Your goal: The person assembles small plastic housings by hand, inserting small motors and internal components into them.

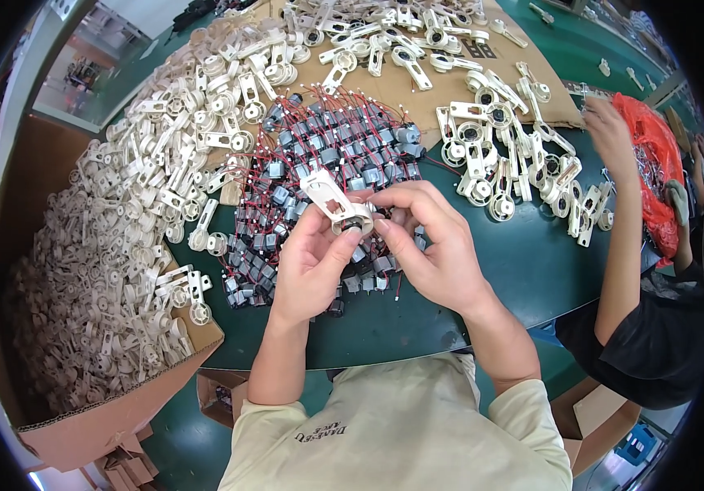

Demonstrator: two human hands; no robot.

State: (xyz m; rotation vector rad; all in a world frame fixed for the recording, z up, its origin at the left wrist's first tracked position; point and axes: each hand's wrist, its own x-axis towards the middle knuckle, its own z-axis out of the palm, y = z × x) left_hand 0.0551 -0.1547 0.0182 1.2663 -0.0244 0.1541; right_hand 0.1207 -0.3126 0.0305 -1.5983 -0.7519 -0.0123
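Over the middle of the bench, my left hand (311, 266) grips a white plastic housing (317, 190), a long slotted frame with a round ring at its lower end. A dark round part (355, 224) shows inside that ring, beside my left thumb. My right hand (438, 245) is closed in a pinch at the ring's right edge; its fingertips hide whatever small thing may lie between them. Beneath and beyond both hands spreads a heap of small grey motors (344, 139) with red wires and tiny white connectors.
A cardboard box (196, 360) full of white housings (98, 270) stands at the left, and its heap spills onto the green bench (524, 270). Housings with dark round inserts (483, 131) lie at the right. A co-worker's hand (610, 127) reaches beside a red plastic bag (655, 164).
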